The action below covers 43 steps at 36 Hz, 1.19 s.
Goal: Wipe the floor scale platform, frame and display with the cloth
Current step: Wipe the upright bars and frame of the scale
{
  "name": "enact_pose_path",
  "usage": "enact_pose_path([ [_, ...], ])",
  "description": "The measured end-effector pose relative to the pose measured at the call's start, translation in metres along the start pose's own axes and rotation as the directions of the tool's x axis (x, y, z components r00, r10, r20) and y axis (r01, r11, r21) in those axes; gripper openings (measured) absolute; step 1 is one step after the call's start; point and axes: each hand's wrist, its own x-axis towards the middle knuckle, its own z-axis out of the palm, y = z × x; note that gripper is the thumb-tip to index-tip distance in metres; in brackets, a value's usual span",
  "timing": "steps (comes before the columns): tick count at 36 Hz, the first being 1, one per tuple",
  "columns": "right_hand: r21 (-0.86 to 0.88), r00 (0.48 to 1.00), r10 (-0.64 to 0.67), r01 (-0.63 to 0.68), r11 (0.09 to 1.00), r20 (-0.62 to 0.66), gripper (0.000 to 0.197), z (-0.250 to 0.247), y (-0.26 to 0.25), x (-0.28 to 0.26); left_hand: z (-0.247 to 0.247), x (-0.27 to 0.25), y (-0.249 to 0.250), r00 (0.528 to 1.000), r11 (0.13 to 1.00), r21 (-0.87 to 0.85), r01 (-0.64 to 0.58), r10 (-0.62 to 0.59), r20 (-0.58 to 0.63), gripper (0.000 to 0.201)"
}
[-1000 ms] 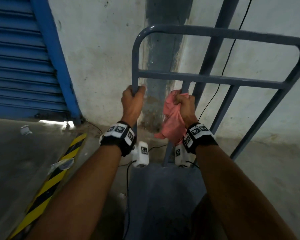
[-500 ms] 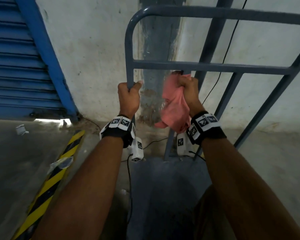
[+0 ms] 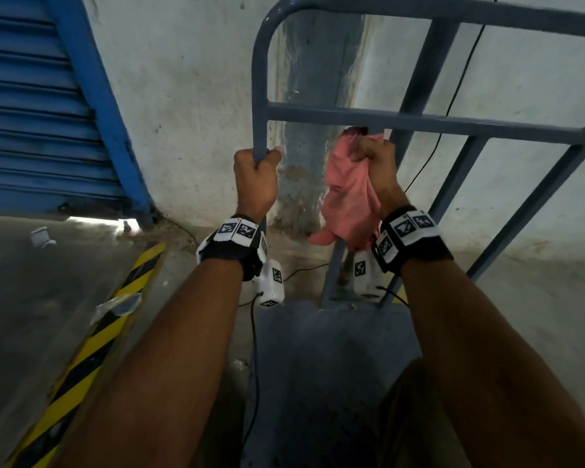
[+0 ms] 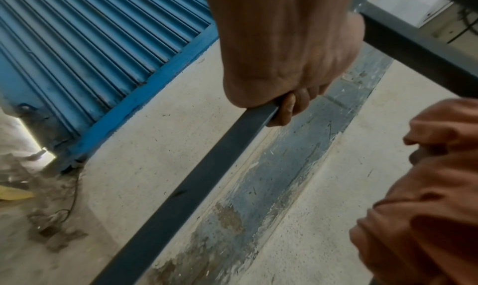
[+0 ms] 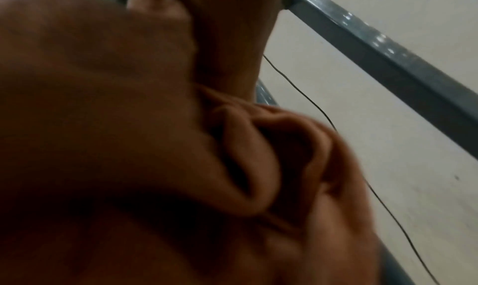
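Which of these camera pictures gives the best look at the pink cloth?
The head view: the whole cloth hangs bunched in the right hand against the frame. The left wrist view catches its edge; the right wrist view shows blurred folds.

The frame [image 3: 259, 96] is painted grey metal tube, mostly matt with a slight sheen and a few bright scuffs. The cloth [image 3: 350, 197] is soft pink fabric, all crumpled. The platform [image 3: 318, 366] looks dull, grainy grey. The wall [image 3: 190, 113] is rough, stained plaster, and the shutter [image 3: 31, 113] is ribbed blue painted metal.
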Motion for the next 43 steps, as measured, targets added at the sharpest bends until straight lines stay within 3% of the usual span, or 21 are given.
enact_pose_path([
  [5,0.075,0.997,0.075,-0.076,0.994,0.008,0.026,-0.01,0.032,-0.013,-0.001,-0.001,-0.004,0.999,0.996,-0.077,0.035,-0.033,0.037,0.041],
  [12,0.085,0.982,0.171,-0.164,0.983,-0.079,0.028,-0.021,0.072,-0.036,-0.003,-0.002,0.001,0.987,0.98,-0.137,0.145,-0.134,0.088,0.048],
  [15,-0.029,0.987,0.121,-0.124,0.992,-0.107,0.021,-0.029,0.097,-0.043,-0.003,-0.003,0.002,0.987,0.979,-0.133,0.153,-0.144,0.075,0.049],
  [17,-0.131,0.985,0.079,-0.099,0.986,-0.151,0.003,-0.031,0.113,-0.05,-0.002,-0.004,0.002,0.989,0.982,-0.122,0.144,-0.138,0.057,0.05],
  [21,-0.315,0.948,0.012,-0.117,0.942,-0.317,0.025,-0.037,0.142,-0.056,-0.001,-0.008,0.006,0.995,0.991,-0.094,0.099,-0.096,0.028,0.044],
  [24,-0.357,0.949,0.007,-0.125,0.926,-0.314,0.023,-0.04,0.157,-0.072,-0.001,-0.011,0.012,0.996,0.992,-0.084,0.091,-0.089,0.023,0.041],
  [28,-0.424,0.962,0.032,-0.15,0.893,-0.272,0.008,-0.038,0.144,-0.098,-0.002,-0.013,0.014,0.995,0.99,-0.098,0.098,-0.094,0.044,0.043],
  [32,-0.4,0.968,-0.01,-0.094,0.912,-0.249,0.012,-0.026,0.114,-0.093,-0.004,-0.013,0.015,0.99,0.982,-0.138,0.131,-0.122,0.073,0.049],
  [36,-0.256,0.962,-0.049,-0.022,0.967,-0.268,0.017,-0.007,0.064,-0.057,-0.005,-0.011,0.013,0.98,0.972,-0.148,0.185,-0.171,0.106,0.051],
  [39,-0.111,0.987,0.044,-0.062,0.992,-0.155,0.005,-0.01,0.041,-0.036,-0.007,-0.012,0.006,0.97,0.963,-0.152,0.223,-0.203,0.136,0.051],
  [43,-0.074,0.991,0.135,-0.134,0.988,0.003,0.012,-0.022,0.048,-0.031,-0.006,-0.01,0.001,0.972,0.966,-0.148,0.21,-0.19,0.14,0.049],
])
